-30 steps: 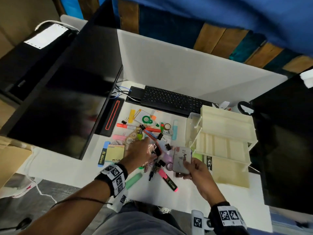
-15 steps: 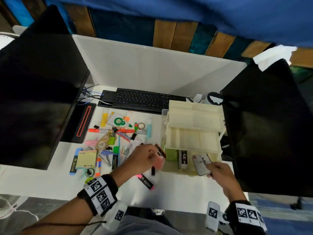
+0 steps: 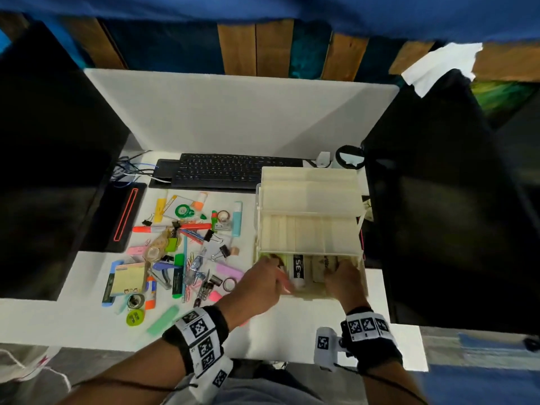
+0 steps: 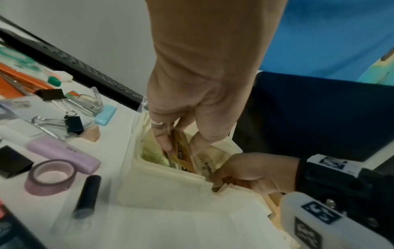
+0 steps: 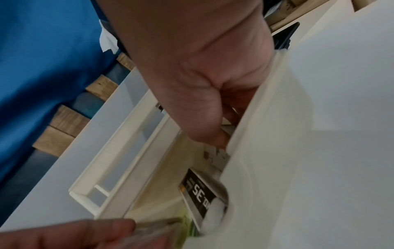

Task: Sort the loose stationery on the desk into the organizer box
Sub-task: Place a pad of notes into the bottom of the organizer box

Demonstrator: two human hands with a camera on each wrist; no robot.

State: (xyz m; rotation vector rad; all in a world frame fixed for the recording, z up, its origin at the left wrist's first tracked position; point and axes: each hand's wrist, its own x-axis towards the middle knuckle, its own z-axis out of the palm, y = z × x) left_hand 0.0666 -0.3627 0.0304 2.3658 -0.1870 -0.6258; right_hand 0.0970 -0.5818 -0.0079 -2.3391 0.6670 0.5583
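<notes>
The cream organizer box (image 3: 309, 200) stands open at the desk's right, its upper trays fanned back. In its bottom tray lie a white glue stick (image 3: 298, 268) marked "SE" and a pale Artline pack (image 3: 323, 266). My left hand (image 3: 276, 271) reaches into the tray's left end. In the left wrist view its fingers (image 4: 164, 143) pinch a flat orange pack (image 4: 184, 152) standing on edge inside the tray. My right hand (image 3: 336, 273) is at the tray's right end, thumb and fingers (image 5: 213, 133) gripping the Artline pack (image 4: 205, 166) against the front wall.
Loose stationery covers the desk left of the box: binder clips (image 3: 223, 251), tape rolls (image 3: 229, 284), highlighters (image 3: 228, 270), a sticky-note pad (image 3: 128, 277), pens. A black keyboard (image 3: 228, 171) lies behind. Dark monitors (image 3: 52, 176) flank both sides; the right one (image 3: 450, 217) stands close to the box.
Both hands moved right from the pile to the box. The right hand carried the Artline pack into the bottom tray, and the left hand brought the orange pack into it.
</notes>
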